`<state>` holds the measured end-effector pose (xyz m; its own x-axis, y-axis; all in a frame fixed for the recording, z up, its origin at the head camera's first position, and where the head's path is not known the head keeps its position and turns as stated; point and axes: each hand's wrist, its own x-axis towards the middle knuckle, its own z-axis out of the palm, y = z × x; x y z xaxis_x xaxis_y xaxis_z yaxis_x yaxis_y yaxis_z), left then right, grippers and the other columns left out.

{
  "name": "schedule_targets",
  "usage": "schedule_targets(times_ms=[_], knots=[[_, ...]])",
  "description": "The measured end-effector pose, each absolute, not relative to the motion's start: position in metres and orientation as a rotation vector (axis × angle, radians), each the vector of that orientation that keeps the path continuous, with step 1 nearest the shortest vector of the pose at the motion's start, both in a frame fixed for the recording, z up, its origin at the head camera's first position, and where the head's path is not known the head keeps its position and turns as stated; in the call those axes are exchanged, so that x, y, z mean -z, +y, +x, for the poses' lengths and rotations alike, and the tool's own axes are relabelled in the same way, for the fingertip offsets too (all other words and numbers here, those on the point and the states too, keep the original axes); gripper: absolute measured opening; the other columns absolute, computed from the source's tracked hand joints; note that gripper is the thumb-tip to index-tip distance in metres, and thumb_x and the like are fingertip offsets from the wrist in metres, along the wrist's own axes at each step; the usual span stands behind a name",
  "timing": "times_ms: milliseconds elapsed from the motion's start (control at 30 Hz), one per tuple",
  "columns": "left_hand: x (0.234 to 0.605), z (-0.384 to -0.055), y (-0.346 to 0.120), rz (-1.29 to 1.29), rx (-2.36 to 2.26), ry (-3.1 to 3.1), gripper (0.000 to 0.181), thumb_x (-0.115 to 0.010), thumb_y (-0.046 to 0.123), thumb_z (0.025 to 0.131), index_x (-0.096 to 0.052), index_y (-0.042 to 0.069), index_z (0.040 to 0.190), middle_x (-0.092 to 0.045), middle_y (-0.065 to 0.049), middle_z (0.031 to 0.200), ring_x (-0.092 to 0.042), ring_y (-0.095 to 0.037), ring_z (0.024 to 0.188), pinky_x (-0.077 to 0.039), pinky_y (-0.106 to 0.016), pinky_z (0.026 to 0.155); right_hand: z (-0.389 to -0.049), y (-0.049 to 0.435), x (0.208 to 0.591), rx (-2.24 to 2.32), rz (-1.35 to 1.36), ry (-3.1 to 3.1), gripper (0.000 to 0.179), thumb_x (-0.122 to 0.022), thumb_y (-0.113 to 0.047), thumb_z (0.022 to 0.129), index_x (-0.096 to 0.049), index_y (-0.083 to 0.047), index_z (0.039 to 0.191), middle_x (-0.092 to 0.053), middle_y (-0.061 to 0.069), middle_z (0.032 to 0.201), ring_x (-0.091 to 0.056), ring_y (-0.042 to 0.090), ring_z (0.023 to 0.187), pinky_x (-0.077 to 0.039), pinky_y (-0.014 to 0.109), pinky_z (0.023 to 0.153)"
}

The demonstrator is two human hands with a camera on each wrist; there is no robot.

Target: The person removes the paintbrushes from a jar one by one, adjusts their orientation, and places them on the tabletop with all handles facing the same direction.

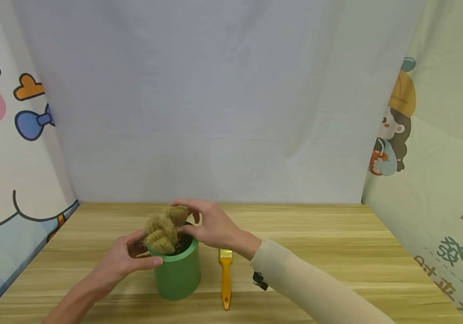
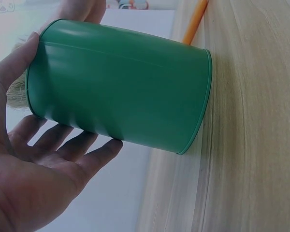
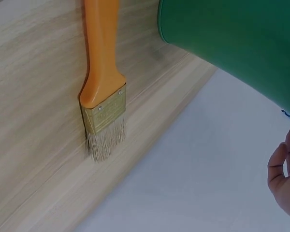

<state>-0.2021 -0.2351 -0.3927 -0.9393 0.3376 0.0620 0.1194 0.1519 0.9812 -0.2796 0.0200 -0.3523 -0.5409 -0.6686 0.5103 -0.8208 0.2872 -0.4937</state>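
Note:
A green cylindrical container [image 1: 177, 276] stands on the wooden table, with tan bristly clumps [image 1: 160, 236] poking out of its top. My left hand [image 1: 123, 256] holds the container by its upper left side, thumb over the near rim. The left wrist view shows those fingers curled along the green wall [image 2: 121, 87]. At the far right of the rim, my right hand [image 1: 211, 225] has thumb and fingers around one tan clump [image 1: 178, 215]. What lies lower inside the container is hidden. A flat paintbrush [image 1: 226, 281] with an orange handle lies to the container's right.
The light wooden table [image 1: 320, 234] extends to both sides and meets a pale grey cloth [image 1: 223, 112] at the back. Printed cloths with cartoon figures hang at left and right. The paintbrush's bristles [image 3: 107, 140] point toward the back of the table.

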Motion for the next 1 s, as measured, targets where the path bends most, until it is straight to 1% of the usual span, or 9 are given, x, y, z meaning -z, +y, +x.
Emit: schedule_targets(times_ms=[167,300,400,567,667,833,1000], knots=[[0.393,-0.202,-0.235,0.445,-1.892,2.24,0.08,-0.076,0.015,0.098,-0.032,-0.007,0.161,-0.044,-0.029,0.157,-0.048,-0.046,0.141,-0.051,-0.05,0.108,-0.28,0.02,0.352,-1.119,1.373,-2.325,0.056,-0.081,-0.006,0.094,-0.062,-0.01,0.147,-0.072,-0.001,0.1,-0.049,0.01,0.076,-0.039,0.021,0.063],[0.393,-0.203,-0.235,0.452,-1.89,2.232,0.082,-0.075,0.016,0.098,-0.029,-0.007,0.162,-0.041,-0.03,0.159,-0.044,-0.049,0.143,-0.05,-0.053,0.108,-0.28,0.02,0.35,-1.129,1.396,-2.276,0.054,-0.079,-0.002,0.095,-0.064,-0.009,0.146,-0.077,0.002,0.099,-0.051,0.015,0.075,-0.039,0.022,0.064],[0.392,-0.203,-0.235,0.441,-1.888,2.225,0.083,-0.074,0.016,0.099,-0.027,-0.006,0.163,-0.039,-0.03,0.16,-0.043,-0.049,0.144,-0.05,-0.053,0.109,-0.28,0.02,0.346,-1.132,1.406,-2.24,0.052,-0.079,-0.002,0.095,-0.066,-0.008,0.144,-0.078,0.003,0.098,-0.051,0.017,0.074,-0.039,0.024,0.063],[0.392,-0.203,-0.236,0.431,-1.877,2.223,0.086,-0.074,0.017,0.099,-0.023,-0.008,0.163,-0.033,-0.033,0.162,-0.039,-0.052,0.145,-0.049,-0.054,0.109,-0.279,0.02,0.339,-1.153,1.378,-2.204,0.049,-0.08,-0.006,0.095,-0.068,-0.009,0.143,-0.078,0.002,0.098,-0.047,0.01,0.071,-0.036,0.022,0.058],[0.391,-0.202,-0.236,0.41,-1.868,2.226,0.088,-0.075,0.018,0.099,-0.021,-0.009,0.163,-0.029,-0.035,0.163,-0.036,-0.054,0.146,-0.049,-0.055,0.11,-0.279,0.021,0.334,-1.162,1.366,-2.162,0.048,-0.08,-0.007,0.095,-0.068,-0.008,0.142,-0.078,0.004,0.098,-0.046,0.007,0.067,-0.035,0.02,0.055],[0.39,-0.202,-0.235,0.381,-1.849,2.237,0.091,-0.075,0.019,0.098,-0.018,-0.01,0.163,-0.026,-0.037,0.164,-0.033,-0.055,0.147,-0.048,-0.056,0.11,-0.281,0.022,0.324,-1.201,1.343,-2.083,0.045,-0.081,-0.006,0.094,-0.071,-0.007,0.138,-0.079,0.006,0.097,-0.051,0.003,0.063,-0.041,0.02,0.052],[0.39,-0.202,-0.236,0.347,-1.824,2.242,0.095,-0.074,0.019,0.099,-0.012,-0.013,0.163,-0.014,-0.039,0.166,-0.026,-0.058,0.149,-0.044,-0.059,0.113,-0.28,0.025,0.312,-1.243,1.353,-2.036,0.043,-0.08,-0.005,0.095,-0.071,-0.006,0.137,-0.079,0.005,0.094,-0.057,0.002,0.065,-0.047,0.023,0.053]])
